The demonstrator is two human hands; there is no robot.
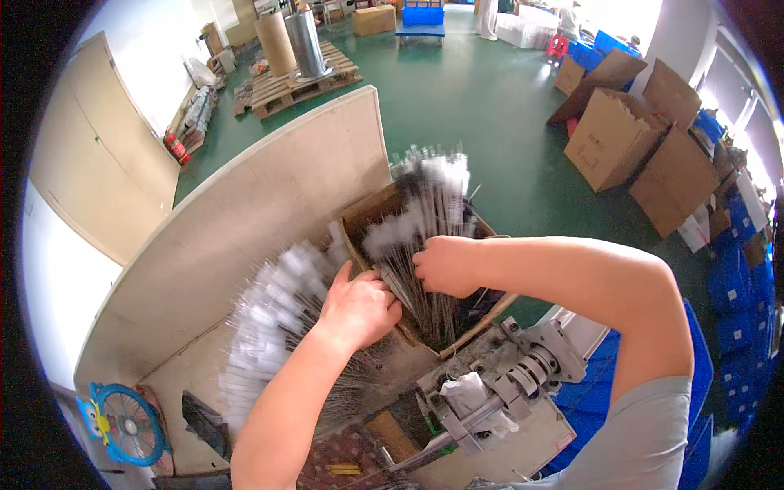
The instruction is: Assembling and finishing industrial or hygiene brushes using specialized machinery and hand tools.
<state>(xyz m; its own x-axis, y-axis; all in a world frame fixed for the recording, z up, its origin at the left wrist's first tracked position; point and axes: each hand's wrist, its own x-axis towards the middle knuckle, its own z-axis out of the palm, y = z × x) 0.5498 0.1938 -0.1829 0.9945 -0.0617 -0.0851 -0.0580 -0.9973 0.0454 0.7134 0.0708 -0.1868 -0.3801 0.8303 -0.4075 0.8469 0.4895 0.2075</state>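
Note:
A cardboard box [353, 238] stands in front of me, holding many thin wire-stemmed brushes [437, 184] with white bristle heads pointing up and away. My right hand [449, 265] reaches into it from the right, its fingers closed around some of the wire stems. At the box's near left wall is my left hand [359, 309], with its fingers curled beside the stems; what they grip is hidden. Under and left of that hand lies a second large bunch of white-headed brushes [265, 327], fanned out on the bench.
A pale upright panel [269, 171] borders the bench on the far left. Metal machinery [523, 380] with a shaft sits below the box. A blue toy-like fan [126, 425] stands at lower left. Open cartons [612, 139] and blue bins [735, 286] line the right; a wooden pallet [302, 86] lies beyond.

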